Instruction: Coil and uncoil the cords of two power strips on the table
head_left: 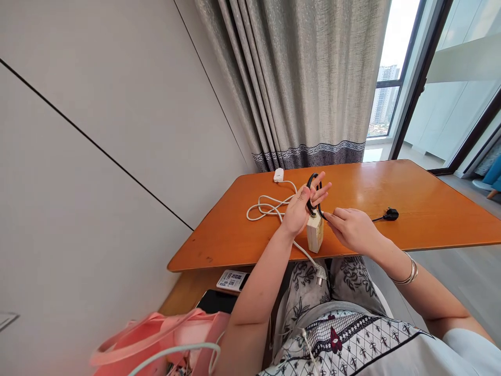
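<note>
My left hand point(301, 207) holds a small coil of black cord point(310, 184) near the thumb, its other fingers stretched out. Between the fingertips of my right hand point(350, 224) a stretch of the same cord is pinched. A white power strip point(315, 235) stands below my left hand near the table's front edge, and the black cord enters its top. To the right, a black plug point(390, 214) lies on the table at the end of a cord leading under my right hand.
A loosely looped white cord point(263, 210) lies left of my hands, with a white socket point(278, 175) at the back. Its white plug point(320, 272) hangs over the front edge of the orange-brown table point(371, 190). A pink bag point(156, 334) and dark phone point(217, 301) are lower left.
</note>
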`<state>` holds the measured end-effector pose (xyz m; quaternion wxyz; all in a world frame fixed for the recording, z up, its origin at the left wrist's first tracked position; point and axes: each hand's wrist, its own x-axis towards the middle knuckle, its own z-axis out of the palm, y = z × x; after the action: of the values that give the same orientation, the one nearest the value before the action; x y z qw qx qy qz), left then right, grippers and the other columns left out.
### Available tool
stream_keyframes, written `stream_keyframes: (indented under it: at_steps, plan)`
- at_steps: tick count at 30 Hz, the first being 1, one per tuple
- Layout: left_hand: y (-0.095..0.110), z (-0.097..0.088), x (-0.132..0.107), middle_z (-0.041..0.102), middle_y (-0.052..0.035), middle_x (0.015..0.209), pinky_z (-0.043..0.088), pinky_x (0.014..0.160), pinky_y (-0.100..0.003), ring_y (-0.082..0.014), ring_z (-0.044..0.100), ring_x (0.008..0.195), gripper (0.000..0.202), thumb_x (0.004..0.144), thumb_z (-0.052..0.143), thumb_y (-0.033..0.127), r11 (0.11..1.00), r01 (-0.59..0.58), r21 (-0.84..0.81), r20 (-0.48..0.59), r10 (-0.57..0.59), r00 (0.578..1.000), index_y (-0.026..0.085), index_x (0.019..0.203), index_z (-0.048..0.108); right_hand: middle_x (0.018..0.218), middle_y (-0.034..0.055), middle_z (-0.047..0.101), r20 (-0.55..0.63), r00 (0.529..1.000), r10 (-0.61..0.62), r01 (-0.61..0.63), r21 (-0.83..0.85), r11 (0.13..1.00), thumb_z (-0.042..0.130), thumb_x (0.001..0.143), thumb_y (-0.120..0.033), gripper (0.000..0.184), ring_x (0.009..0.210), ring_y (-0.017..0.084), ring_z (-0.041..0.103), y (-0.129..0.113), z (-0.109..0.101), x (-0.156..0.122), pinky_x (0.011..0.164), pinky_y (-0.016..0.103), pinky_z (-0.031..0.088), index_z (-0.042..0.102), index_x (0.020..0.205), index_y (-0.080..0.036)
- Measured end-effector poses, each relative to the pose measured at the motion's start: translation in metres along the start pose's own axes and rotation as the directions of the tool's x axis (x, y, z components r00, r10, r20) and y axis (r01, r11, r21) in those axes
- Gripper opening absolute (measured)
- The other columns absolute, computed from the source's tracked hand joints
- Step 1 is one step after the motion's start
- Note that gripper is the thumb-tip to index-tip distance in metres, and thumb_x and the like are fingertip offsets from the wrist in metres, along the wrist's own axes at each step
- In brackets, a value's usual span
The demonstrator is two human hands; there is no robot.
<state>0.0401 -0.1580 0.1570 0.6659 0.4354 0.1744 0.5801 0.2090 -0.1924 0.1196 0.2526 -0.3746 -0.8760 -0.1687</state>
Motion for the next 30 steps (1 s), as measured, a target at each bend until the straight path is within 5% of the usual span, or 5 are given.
stream_keyframes:
  at_steps: [4,9,14,25,30]
  plan:
    - [-0.003,0.001,-0.003,0.067,-0.0095,0.129,0.053,0.08,-0.026,-0.0172,0.071,0.092,0.034,0.086,0.073,0.041,0.997,0.051,0.066,0.027,-0.053,0.998,0.017,0.071,0.054,0.081,0.0065,0.068,-0.086,0.995,-0.042,0.05,0.099,0.994,0.043,0.103,-0.03,0.032,0.069,0.015,0.061,-0.003,-0.012,0.01,0.062,0.027,0.042,0.072,0.099,-0.019]
    - [-0.008,0.003,-0.005,0.074,-0.0076,0.101,0.043,0.054,-0.022,-0.0082,0.051,0.058,0.037,0.084,0.073,0.048,0.962,-0.025,0.27,0.082,0.003,0.997,0.017,0.073,0.056,0.088,0.0049,0.07,-0.191,0.981,0.021,0.015,0.186,0.982,0.051,0.101,-0.038,0.024,0.073,0.014,0.063,0.0,-0.028,0.024,0.063,0.025,0.042,0.069,0.098,-0.022]
    - [-0.009,0.003,-0.004,0.051,0.0046,0.058,0.033,0.039,-0.021,-0.0081,0.045,0.043,0.044,0.079,0.072,0.058,0.947,0.006,0.321,0.101,-0.041,0.994,0.018,0.072,0.055,0.091,0.0041,0.066,-0.145,0.983,0.109,-0.059,0.314,0.948,0.072,0.087,-0.044,0.026,0.075,0.015,0.061,0.011,-0.041,0.046,0.063,0.025,0.042,0.063,0.094,-0.021]
    - [0.01,0.003,-0.003,0.06,0.0012,0.074,0.023,0.035,-0.015,-0.0012,0.035,0.04,0.042,0.083,0.074,0.037,0.992,0.065,0.11,-0.093,-0.055,0.994,0.018,0.066,0.041,0.073,0.0015,0.067,0.287,0.955,0.072,-0.276,0.779,0.562,0.067,0.086,-0.044,0.026,0.066,0.014,0.061,0.061,-0.035,0.029,0.063,0.028,0.048,0.065,0.086,-0.019]
    - [0.004,0.005,-0.003,0.067,-0.0015,0.078,0.02,0.036,-0.016,0.0001,0.032,0.036,0.036,0.084,0.072,0.039,0.984,0.094,0.152,0.007,-0.096,0.995,0.017,0.07,0.047,0.07,0.0002,0.063,0.007,0.951,0.309,-0.162,0.864,0.477,0.068,0.084,-0.052,0.034,0.063,0.012,0.054,0.067,-0.025,0.038,0.059,0.027,0.045,0.066,0.08,-0.019]
